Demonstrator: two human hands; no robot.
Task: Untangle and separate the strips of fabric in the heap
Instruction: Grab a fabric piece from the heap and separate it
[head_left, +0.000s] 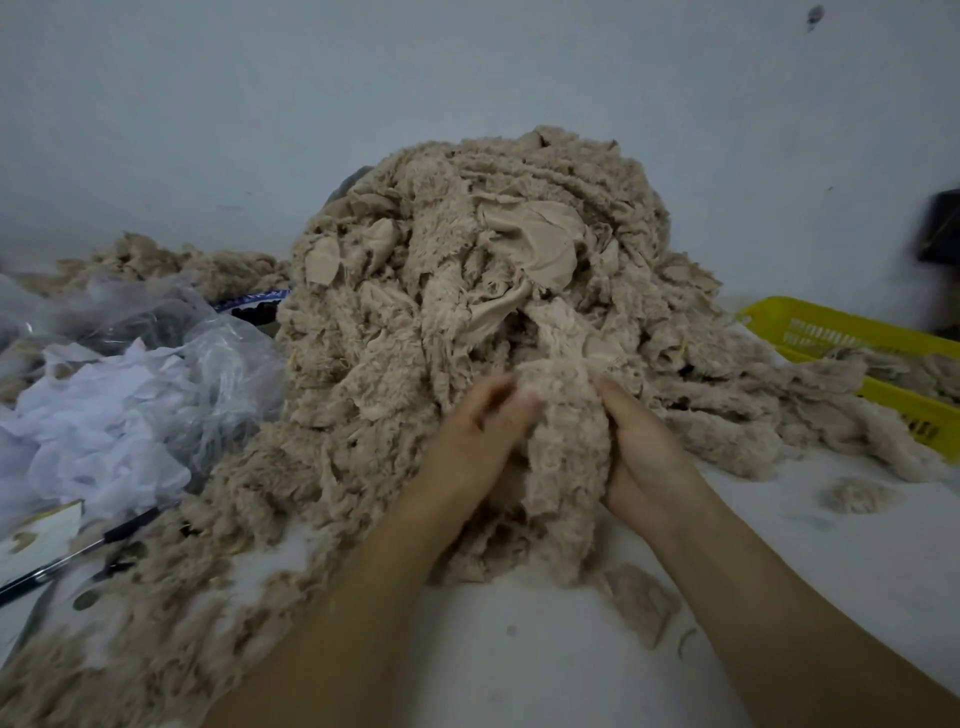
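Note:
A tall heap of beige fuzzy fabric strips (467, 260) fills the middle of the white table, against the wall. One thick fleecy strip (563, 452) hangs down the heap's front to the table. My left hand (467, 447) grips that strip from its left side, fingers curled into the pile. Against the strip's right side, my right hand (641, 452) holds it with fingers wrapped round its edge. The strip's upper end runs into the tangle and is hidden there.
Clear plastic bags and white cloth (119, 395) lie at the left. A black pen (78, 556) and scissors lie at the lower left. A yellow basket (831, 332) with strips stands at the right. Loose scraps (857, 493) dot the white table (571, 665).

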